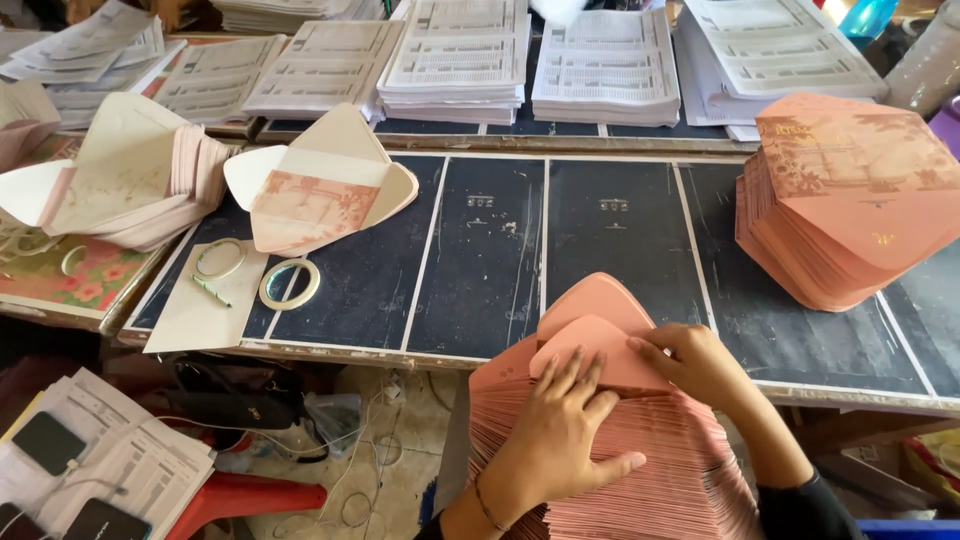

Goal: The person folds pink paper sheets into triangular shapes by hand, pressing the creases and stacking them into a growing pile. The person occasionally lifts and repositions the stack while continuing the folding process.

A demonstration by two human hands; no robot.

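Left hand (555, 425) flat on pink envelope stack (640, 470), right hand (690, 362) pinching top envelope (595, 340) flap; fanned stack risks sliding off table edge (380, 352).

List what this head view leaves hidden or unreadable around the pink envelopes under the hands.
- Pink envelope stack: bottom cut off by the frame's lower edge.
- Top envelope: partly covered by left hand and right hand.
- Printed sheets: print too small.
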